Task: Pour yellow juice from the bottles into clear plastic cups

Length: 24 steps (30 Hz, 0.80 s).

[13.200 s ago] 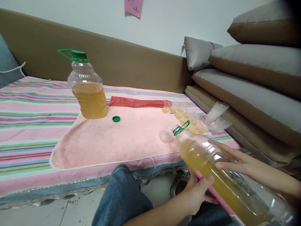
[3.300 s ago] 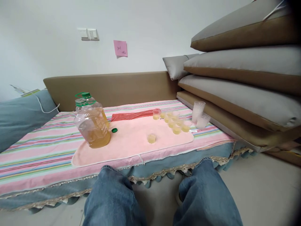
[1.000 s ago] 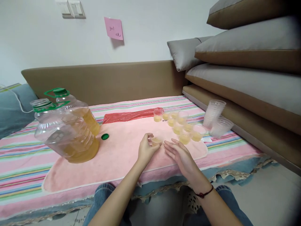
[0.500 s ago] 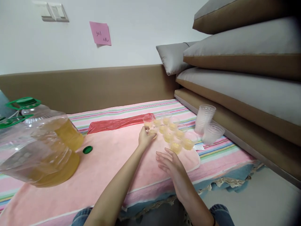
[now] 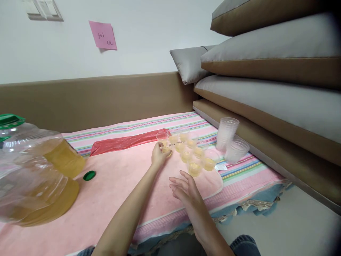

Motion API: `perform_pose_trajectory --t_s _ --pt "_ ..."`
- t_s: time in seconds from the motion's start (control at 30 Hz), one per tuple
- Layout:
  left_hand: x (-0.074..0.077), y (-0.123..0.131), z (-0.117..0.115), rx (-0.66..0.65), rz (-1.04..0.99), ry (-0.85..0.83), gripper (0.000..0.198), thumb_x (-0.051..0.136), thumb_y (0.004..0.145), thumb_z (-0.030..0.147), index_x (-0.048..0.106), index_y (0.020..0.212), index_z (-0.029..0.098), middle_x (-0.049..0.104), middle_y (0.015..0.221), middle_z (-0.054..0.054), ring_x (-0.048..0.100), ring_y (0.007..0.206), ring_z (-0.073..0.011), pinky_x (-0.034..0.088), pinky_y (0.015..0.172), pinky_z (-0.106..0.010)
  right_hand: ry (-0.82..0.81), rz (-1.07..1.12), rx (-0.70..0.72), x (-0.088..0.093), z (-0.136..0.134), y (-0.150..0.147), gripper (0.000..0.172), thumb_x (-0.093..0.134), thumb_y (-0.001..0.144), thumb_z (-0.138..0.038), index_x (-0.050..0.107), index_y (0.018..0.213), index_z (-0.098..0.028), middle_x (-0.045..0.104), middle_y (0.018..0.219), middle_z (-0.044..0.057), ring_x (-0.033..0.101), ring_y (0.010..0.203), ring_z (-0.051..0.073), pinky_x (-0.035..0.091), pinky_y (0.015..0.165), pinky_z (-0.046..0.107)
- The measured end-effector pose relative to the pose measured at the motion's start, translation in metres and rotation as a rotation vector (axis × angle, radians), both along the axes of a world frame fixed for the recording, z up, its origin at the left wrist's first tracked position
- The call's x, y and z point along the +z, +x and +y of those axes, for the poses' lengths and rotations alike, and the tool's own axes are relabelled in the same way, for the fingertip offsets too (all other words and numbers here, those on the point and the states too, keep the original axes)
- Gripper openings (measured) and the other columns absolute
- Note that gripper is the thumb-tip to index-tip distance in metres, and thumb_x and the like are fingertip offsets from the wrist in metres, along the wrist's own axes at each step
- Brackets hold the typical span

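Observation:
Fingers of my left hand (image 5: 158,156) wrap around a clear plastic cup (image 5: 167,150) holding some yellow liquid, at the left edge of a group of cups. My right hand (image 5: 188,190) hovers nearer to me, fingers spread and holding nothing. Just beyond its fingertips stands the nearest of several similar cups (image 5: 194,169), each with a little yellow liquid. The cups stand close together on a pink towel (image 5: 119,192).
Two big jugs of yellow liquid (image 5: 45,202) stand at the left, beside a green cap (image 5: 89,175). A red plastic bag (image 5: 128,141) lies behind the towel. Stacked cups (image 5: 227,133) stand at the right, near piled cushions (image 5: 266,67).
The view has turned slightly right, so everything sits further left in the picture. My left hand still grips the cup in the same place; the right hand remains open near the cups.

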<state>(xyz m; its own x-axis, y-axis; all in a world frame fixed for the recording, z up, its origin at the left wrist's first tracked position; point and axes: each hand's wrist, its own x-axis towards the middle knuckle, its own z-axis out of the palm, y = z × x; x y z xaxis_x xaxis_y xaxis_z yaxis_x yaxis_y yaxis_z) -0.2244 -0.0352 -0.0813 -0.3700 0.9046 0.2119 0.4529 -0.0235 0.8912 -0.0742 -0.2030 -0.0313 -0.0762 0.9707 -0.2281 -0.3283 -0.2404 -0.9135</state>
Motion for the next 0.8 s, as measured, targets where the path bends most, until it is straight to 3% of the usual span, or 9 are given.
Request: perform_pose_trajectory --t_s 0.33,0.53,0.67,0.8 --pt "0.006 -0.002 -0.003 0.019 0.042 -0.010 0.052 0.079 0.060 0.028 0.049 0.102 0.021 0.064 0.106 -0.005 0.062 0.083 -0.0173 0.046 0.074 -0.030 0.029 -0.011 -0.024 0.001 0.004 0.005 0.060 0.074 0.070 -0.038 0.050 0.123 -0.023 0.073 0.111 0.008 0.067 0.102 0.024 0.050 0.090 0.040" --pt "0.026 0.002 -0.022 0.047 0.147 0.107 0.049 0.073 0.068 0.027 0.048 0.110 0.021 0.056 0.120 -0.010 0.057 0.108 -0.0254 0.046 0.088 -0.038 0.032 0.040 -0.059 0.011 0.014 0.031 0.062 0.078 0.069 -0.038 0.049 0.122 -0.024 0.073 0.113 0.008 0.066 0.107 0.026 0.050 0.091 0.040" --pt "0.051 0.030 -0.033 -0.041 0.250 0.225 0.031 0.062 0.078 0.023 0.052 0.107 0.021 0.057 0.117 -0.010 0.052 0.116 -0.0271 0.041 0.099 -0.042 0.041 0.088 -0.181 0.015 0.026 0.053 0.056 0.077 0.068 -0.039 0.053 0.117 -0.025 0.073 0.111 0.007 0.067 0.104 0.025 0.050 0.087 0.037" --pt "0.079 0.085 -0.038 -0.283 0.342 0.273 0.015 0.058 0.081 0.019 0.058 0.096 0.022 0.064 0.106 -0.006 0.057 0.109 -0.0245 0.041 0.100 -0.040 0.116 0.156 -0.414 0.018 0.041 0.081 0.049 0.078 0.063 -0.036 0.056 0.106 -0.024 0.072 0.105 0.004 0.066 0.101 0.022 0.050 0.084 0.033"
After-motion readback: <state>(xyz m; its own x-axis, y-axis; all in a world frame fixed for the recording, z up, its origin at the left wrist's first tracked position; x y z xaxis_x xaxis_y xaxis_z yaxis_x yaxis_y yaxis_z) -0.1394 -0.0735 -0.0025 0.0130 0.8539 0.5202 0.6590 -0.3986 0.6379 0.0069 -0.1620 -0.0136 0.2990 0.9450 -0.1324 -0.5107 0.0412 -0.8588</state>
